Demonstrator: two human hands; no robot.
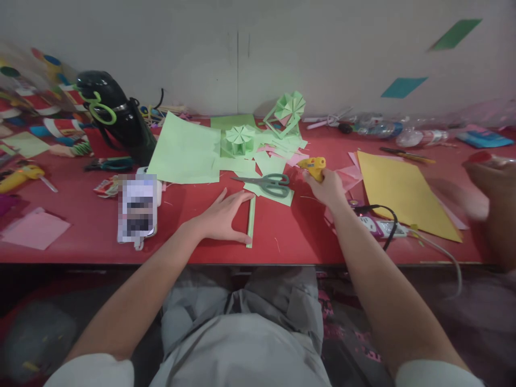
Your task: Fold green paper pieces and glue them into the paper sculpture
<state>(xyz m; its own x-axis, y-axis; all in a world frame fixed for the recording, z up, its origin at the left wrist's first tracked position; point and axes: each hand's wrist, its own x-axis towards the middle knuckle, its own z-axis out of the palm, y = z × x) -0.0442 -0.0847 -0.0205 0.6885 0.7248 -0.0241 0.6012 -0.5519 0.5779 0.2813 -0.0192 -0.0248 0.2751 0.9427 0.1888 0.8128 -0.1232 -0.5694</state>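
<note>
My left hand [221, 217] lies flat and open on the red table [80, 236], its fingertips touching a narrow folded green paper strip [251, 221]. My right hand [328, 188] is closed around a yellow glue gun [313, 165], held just above the table to the right of grey-handled scissors [268, 184]. Behind the scissors lie green paper sheets [183, 153], a folded green paper rosette [239, 140] and a green paper fan piece [287, 110].
A yellow sheet [399, 191] and pink scraps lie at right, beside a power strip [381, 226] with a black cable. A phone [137, 207] sits at left near a black bag [116, 115]. Another person's blurred arm [487, 188] reaches in at the far right.
</note>
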